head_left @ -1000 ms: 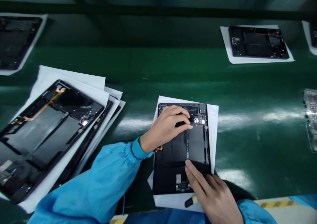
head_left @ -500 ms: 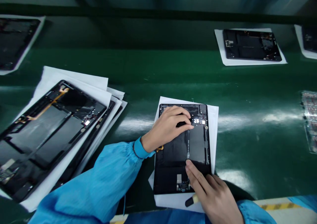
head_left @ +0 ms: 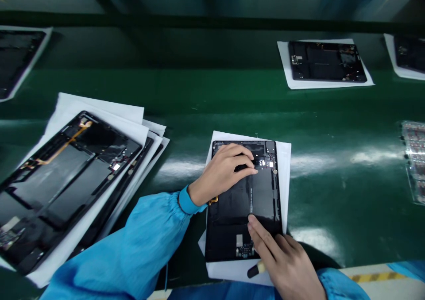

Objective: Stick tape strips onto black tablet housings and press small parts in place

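Observation:
An opened black tablet housing (head_left: 229,242), its inner parts showing, lies on white sheets (head_left: 284,167) in front of me. A thin dark ribbon cable (head_left: 251,198) with pale print runs down its middle. My left hand (head_left: 229,169) is over the upper part, thumb and fingers curled together near the cable's top end; what they pinch is hidden. Lower down, my right hand (head_left: 282,255) rests its extended index and middle fingertips on the cable's lower end. Its other fingers are folded around a pale-yellow tool with a black end (head_left: 253,271), which sticks out below the palm.
At left, a stack of similar tablet housings (head_left: 73,171) is layered with white sheets (head_left: 129,114). Another housing (head_left: 327,61) lies at the back right, with others at the far corners. A clear plastic tray (head_left: 415,158) of small parts sits at the right edge of the green table (head_left: 345,202).
The view has shifted slightly, so the things at the back appear further left. Both hands keep their places on the tablet housing.

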The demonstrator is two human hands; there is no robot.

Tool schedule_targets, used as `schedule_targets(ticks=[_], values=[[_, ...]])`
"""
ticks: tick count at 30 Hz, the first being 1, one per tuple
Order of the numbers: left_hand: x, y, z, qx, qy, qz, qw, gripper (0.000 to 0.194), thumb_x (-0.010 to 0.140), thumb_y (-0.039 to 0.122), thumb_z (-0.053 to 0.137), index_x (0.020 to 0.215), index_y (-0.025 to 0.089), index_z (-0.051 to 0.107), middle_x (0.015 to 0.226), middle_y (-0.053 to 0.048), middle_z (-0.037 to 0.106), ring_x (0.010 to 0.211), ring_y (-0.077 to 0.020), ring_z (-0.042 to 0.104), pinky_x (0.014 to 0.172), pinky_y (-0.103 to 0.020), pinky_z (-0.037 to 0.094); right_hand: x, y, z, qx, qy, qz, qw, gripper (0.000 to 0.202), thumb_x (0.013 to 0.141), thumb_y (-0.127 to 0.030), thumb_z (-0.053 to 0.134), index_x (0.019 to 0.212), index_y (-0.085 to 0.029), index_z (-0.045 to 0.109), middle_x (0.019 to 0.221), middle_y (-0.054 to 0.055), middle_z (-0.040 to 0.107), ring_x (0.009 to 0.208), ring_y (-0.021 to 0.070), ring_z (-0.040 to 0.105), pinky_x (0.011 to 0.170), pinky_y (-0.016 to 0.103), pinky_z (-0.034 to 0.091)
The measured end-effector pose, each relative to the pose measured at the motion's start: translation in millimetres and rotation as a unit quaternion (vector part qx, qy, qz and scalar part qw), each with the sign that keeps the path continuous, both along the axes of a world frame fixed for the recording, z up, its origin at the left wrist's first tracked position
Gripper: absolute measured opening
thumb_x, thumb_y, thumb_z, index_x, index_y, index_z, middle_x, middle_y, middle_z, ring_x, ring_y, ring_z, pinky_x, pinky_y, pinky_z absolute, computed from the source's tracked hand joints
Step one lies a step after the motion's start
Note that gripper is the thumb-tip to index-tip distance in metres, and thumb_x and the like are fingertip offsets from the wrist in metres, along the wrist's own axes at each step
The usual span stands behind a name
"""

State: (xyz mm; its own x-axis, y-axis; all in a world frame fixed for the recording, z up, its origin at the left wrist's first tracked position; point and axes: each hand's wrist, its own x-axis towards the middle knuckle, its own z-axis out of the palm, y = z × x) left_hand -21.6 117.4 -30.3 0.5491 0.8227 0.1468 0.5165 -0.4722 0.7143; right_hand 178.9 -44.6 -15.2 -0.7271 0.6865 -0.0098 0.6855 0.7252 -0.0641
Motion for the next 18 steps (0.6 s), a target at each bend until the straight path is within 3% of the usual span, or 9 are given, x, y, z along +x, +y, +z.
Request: schedule_targets(ticks=[9, 14, 18], values=[[-1, -3, -1.7, 0.009, 0.008, 0.002, 1.000, 0.007, 0.087, 0.028, 0.068, 0.087, 0.021, 0.065, 0.103, -0.002, 0.066, 0.100, -0.0216, 0.058, 0.091, -0.038, 0.040, -6, 5, 10.1, -0.009, -0.002, 0.003, 1.000, 0.045, 0.085, -0.007, 0.042, 0.126, -0.007, 0.061, 0.143, 0.017, 0.047, 0.056, 0.0133, 0.058, 0.050, 0.027, 0.049], [-1, -6, -0.8, 0.003, 0.014, 0.022, 1.000, 0.027, 0.086, 0.031, 0.069, 0.106, 0.020, 0.054, 0.108, -0.006, 0.064, 0.105, -0.0240, 0.056, 0.092, -0.039, 0.043, -22, 26, 14.5, -0.005, 0.004, -0.070, 0.998, 0.043, 0.081, -0.005, 0.047, 0.120, -0.007, 0.064, 0.138, 0.017, 0.052, 0.056, 0.0152, 0.062, 0.049, 0.029, 0.051], [0, -5, -0.6, -0.015, -0.051, 0.070, 0.996, 0.012, 0.093, 0.025, 0.059, 0.102, 0.021, 0.053, 0.105, -0.004, 0.063, 0.101, -0.0198, 0.058, 0.090, -0.035, 0.045, -31, 58, 13.9, -0.008, 0.013, -0.127, 0.992, 0.041, 0.082, -0.003, 0.045, 0.119, -0.009, 0.063, 0.139, 0.014, 0.053, 0.058, 0.0158, 0.064, 0.049, 0.030, 0.051]])
